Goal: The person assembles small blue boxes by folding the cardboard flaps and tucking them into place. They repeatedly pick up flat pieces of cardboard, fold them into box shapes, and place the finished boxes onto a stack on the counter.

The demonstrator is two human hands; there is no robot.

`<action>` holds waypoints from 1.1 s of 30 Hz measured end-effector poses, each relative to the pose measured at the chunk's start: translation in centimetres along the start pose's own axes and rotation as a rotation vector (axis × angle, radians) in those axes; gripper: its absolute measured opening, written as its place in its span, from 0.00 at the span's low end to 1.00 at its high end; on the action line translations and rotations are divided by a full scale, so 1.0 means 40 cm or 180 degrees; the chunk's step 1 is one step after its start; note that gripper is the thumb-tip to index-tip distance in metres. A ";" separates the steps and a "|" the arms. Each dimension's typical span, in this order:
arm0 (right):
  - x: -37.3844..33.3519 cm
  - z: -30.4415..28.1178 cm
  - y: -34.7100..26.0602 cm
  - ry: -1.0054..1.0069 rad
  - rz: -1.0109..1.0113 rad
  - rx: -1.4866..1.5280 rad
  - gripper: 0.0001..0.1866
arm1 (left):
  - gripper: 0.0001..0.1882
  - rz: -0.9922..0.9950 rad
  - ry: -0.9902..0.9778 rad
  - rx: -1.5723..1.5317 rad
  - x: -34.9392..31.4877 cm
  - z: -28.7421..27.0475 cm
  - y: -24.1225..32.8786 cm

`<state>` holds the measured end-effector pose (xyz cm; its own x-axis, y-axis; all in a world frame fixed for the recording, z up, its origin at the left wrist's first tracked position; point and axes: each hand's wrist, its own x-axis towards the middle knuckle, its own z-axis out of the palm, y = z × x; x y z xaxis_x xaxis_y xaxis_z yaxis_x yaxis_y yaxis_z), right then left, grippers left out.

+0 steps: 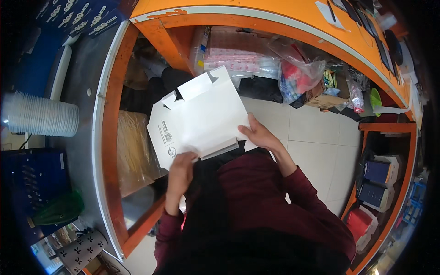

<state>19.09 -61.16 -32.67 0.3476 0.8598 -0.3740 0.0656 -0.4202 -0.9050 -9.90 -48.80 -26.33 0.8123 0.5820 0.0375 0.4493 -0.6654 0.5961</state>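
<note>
A white cardboard box blank, partly folded, lies tilted over my lap, with cut flaps along its far edge and small dark print at its left. My right hand grips its right edge, thumb on top and the other fingers mostly hidden beneath. At the near left corner, my left hand has its fingers curled and pressed together on the cardboard, slightly blurred. Between the hands, a narrow near flap stands bent up from the sheet.
To the left, a grey counter holds a stack of clear plastic cups. An orange-edged table curves across the far side, with plastic bags on the shelf below. Boxes fill a right-hand shelf.
</note>
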 end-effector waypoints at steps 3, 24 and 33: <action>-0.005 -0.003 -0.006 -0.0134 -0.0062 -0.0107 0.33 | 0.11 -0.1093 -0.0593 -0.0554 0.071 -0.019 -0.065; -0.130 -0.039 -0.182 0.0458 -0.0155 -0.1397 0.34 | 0.16 -0.0007 -0.0535 0.0609 0.111 0.062 0.163; -0.131 -0.043 -0.154 0.0000 -0.2609 -0.3489 0.22 | 0.13 0.0284 -0.0483 0.0324 0.141 0.010 0.147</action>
<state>18.49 -63.58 -24.81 -0.1492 0.9711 0.1866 0.9509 0.1926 -0.2422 -2.52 -49.63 -22.94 0.8938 0.4468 -0.0393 0.4021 -0.7595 0.5114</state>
